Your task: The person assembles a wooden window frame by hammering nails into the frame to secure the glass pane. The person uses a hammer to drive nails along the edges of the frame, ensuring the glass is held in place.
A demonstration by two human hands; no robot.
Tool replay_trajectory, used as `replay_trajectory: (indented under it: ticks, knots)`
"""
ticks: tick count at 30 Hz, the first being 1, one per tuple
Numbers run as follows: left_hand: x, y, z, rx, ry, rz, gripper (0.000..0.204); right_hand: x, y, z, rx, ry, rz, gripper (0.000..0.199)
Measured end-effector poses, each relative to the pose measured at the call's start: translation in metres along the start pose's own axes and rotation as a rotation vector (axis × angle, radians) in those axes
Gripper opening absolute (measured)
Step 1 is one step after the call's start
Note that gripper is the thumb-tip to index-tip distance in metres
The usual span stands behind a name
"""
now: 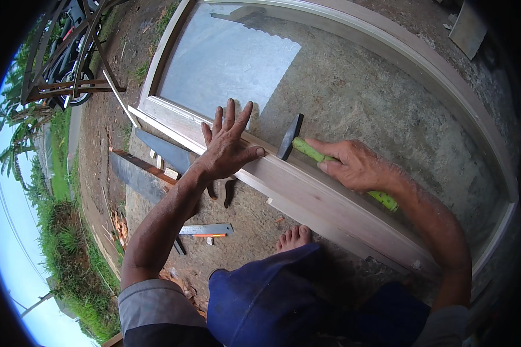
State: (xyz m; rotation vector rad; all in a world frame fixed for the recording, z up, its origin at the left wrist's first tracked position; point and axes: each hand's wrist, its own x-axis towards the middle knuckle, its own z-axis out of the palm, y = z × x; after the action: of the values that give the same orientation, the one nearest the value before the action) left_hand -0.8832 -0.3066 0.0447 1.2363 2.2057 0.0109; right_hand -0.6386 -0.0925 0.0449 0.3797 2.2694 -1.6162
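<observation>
A pale wooden window or door frame with a glass pane lies slantwise across the view. My left hand rests over its near rail, fingers spread, thumb stretched along the wood. My right hand is closed around the green handle of a hammer. The dark hammer head is at the inner edge of the rail, just right of my left thumb. Whether the head touches wood or glass I cannot tell. A hand saw lies beyond my left forearm, its dark handle beside the rail.
A metal ruler and an orange pencil-like stick lie on the concrete floor near my bare foot. Small wood offcuts and a dark board are at the left. Farther off stand a wooden trestle and a motorcycle.
</observation>
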Motion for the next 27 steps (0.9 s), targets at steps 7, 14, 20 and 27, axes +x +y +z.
replay_trajectory:
  ticks: [7, 14, 20, 27]
  knots:
    - [-0.091, -0.007, 0.025, -0.119, 0.413, 0.164, 0.091, -0.062, -0.07, 0.023, -0.059, 0.182, -0.001, 0.058]
    - [-0.233, 0.009, 0.085, 0.141, 0.337, 0.287, 0.072, -0.158, -0.142, 0.04, -0.192, 0.328, 0.136, 0.059]
    - [-0.27, -0.004, 0.078, 0.041, 0.445, 0.382, 0.065, -0.208, -0.197, 0.088, -0.184, 0.351, 0.216, 0.059]
    - [-0.221, 0.086, 0.075, 0.112, 0.555, 0.292, 0.051, -0.259, -0.162, 0.017, -0.314, 0.336, 0.222, 0.057]
